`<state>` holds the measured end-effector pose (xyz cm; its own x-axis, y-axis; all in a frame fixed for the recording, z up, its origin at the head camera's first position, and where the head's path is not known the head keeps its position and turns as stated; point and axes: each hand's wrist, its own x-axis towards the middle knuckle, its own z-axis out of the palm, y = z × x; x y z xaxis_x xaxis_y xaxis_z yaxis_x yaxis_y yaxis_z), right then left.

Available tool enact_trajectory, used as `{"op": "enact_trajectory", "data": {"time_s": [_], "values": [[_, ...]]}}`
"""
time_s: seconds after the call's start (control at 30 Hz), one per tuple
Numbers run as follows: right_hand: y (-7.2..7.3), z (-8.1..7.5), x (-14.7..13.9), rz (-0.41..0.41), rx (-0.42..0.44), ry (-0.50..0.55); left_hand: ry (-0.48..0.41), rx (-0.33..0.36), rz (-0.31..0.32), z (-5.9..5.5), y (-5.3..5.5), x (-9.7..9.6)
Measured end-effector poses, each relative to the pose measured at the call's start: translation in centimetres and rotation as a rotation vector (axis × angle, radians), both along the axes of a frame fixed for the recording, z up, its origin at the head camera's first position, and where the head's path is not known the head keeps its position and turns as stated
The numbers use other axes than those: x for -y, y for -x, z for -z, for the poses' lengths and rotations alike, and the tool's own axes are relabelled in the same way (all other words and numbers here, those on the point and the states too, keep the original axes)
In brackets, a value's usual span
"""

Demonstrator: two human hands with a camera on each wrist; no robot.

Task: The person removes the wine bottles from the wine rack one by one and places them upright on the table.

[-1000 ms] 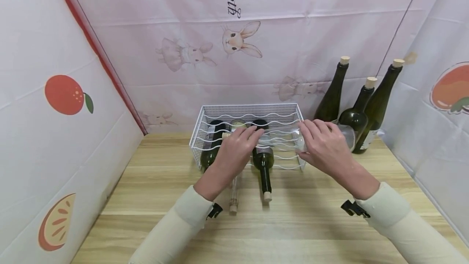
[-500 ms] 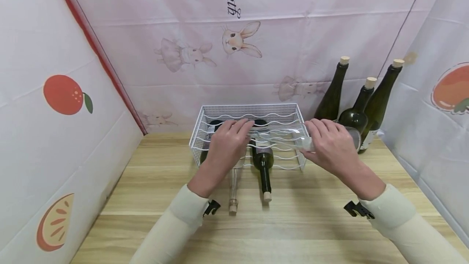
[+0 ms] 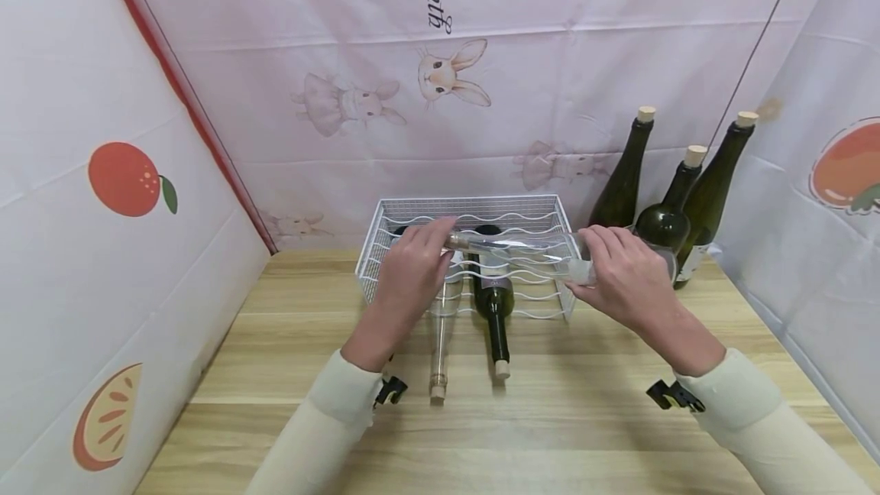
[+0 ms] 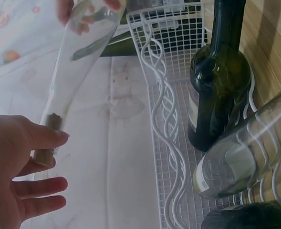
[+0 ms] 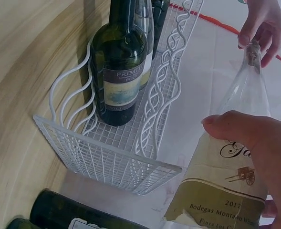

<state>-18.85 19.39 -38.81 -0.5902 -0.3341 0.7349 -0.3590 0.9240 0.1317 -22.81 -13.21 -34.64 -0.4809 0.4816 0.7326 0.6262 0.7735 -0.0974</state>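
My right hand point(image 3: 629, 270) grips the labelled body of a clear glass wine bottle point(image 3: 532, 247). The bottle lies sideways above the rack, its neck toward the left. At the neck end, the thumb and fingers of my left hand point(image 3: 412, 266) pinch the cork point(image 4: 45, 153); the lower fingers stay spread in the left wrist view. Beneath is a white wire wine rack point(image 5: 97, 157) with wavy rails. It holds a dark labelled bottle point(image 5: 121, 71), another clear bottle point(image 4: 231, 160) and a second dark bottle point(image 4: 247, 217), which my left hand mostly covers in the head view.
Several corked dark green bottles stand upright at the back right, among them a tall bottle point(image 3: 624, 174) and a shorter one point(image 3: 665, 221). The rack sits on a wooden table point(image 3: 522, 434) against a printed cloth backdrop point(image 3: 289, 143). Necks of racked bottles project toward the front.
My left hand has slid left along the neck to the cork end. The held bottle and my right hand have shifted slightly right. The racked bottles stay put.
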Motion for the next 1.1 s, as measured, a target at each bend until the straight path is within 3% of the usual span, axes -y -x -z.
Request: {"op": "enact_trajectory", "data": {"time_s": [0.33, 0.57, 0.77, 0.93, 1.1], "values": [[0.0, 0.3, -0.5, 0.008, -0.019, 0.043, -0.042, 0.014, -0.045, -0.3, 0.3, 1.6], [0.1, 0.6, -1.0, 0.005, 0.034, 0.141, -0.069, 0.041, -0.084, -0.2, 1.0, 3.0], [0.1, 0.9, -1.3, 0.003, 0.077, 0.240, -0.103, 0.110, -0.136, 0.2, 2.0, 4.3], [0.2, 1.1, -1.6, 0.009, 0.108, 0.301, -0.118, 0.129, -0.185, 0.9, 3.0, 5.5], [0.3, 1.5, -2.0, 0.022, 0.148, 0.370, -0.120, 0.165, -0.272, 1.8, 3.9, 6.7]]}}
